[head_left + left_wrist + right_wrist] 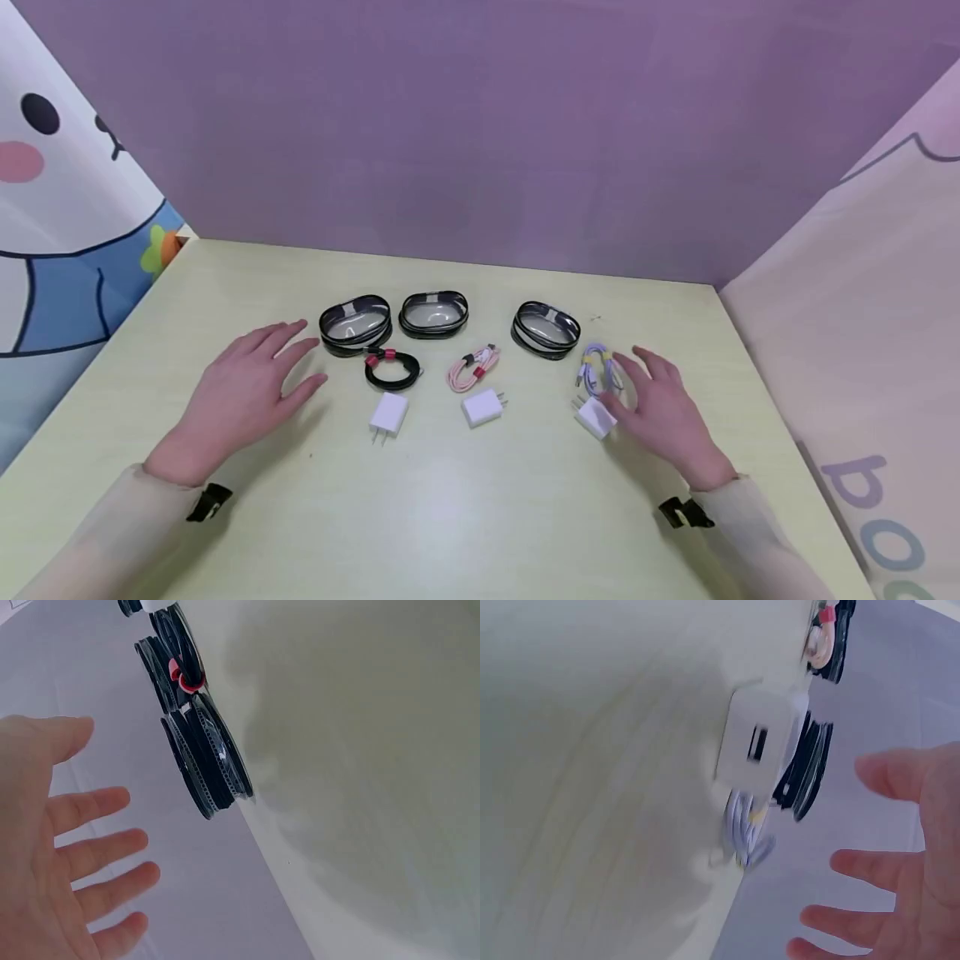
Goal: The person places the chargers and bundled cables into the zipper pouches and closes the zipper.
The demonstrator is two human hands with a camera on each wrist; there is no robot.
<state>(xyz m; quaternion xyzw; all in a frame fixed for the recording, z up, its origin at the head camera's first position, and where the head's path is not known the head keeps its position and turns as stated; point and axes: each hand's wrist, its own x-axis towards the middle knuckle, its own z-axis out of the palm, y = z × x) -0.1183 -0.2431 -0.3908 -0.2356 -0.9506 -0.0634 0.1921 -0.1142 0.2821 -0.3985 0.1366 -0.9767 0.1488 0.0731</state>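
Note:
My left hand (243,390) hovers with its fingers spread, left of a coiled black cable (405,379) with red ties and a black-rimmed, see-through oval case (343,342). Nothing is in its grasp. On the other side my right hand (666,410) hangs beside a coiled lilac cable (589,372) and a white charger plug (596,418). Its fingers are loosely bent and hold nothing. In the right wrist view, the plug (739,750) shows its USB port, apart from the fingers. A pink cable (459,380) and another white plug (481,408) lie mid-table.
Two more oval cases, a middle one (433,334) and a right one (542,348), stand in the back row. A third white plug (390,412) lies in front of the black cable. Behind the pale table (450,517) rises a purple panel (465,150).

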